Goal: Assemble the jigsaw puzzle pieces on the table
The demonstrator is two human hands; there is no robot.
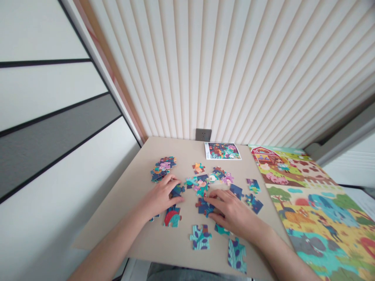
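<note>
My left hand (163, 192) has its thumb and fingers closed around a dark blue jigsaw puzzle piece (177, 190) on the table. Opposite it, my right hand (230, 207) grips another dark blue puzzle piece (208, 208), partly covered by the fingers. A red and teal piece (172, 217) lies just below my left hand. Between and beyond the hands is a joined, colourful cluster (200, 183). Several loose pieces surround my right hand, among them a dark blue one (236, 191) and a teal one (222, 229) partly beneath it.
A stack of pieces (160, 170) sits at the left, and an orange piece (199, 168) farther back. Leaf-patterned pieces (200, 237) lie near the front edge. A reference picture card (223, 151) rests by the pleated wall. Finished animal puzzles (316, 210) cover the right side.
</note>
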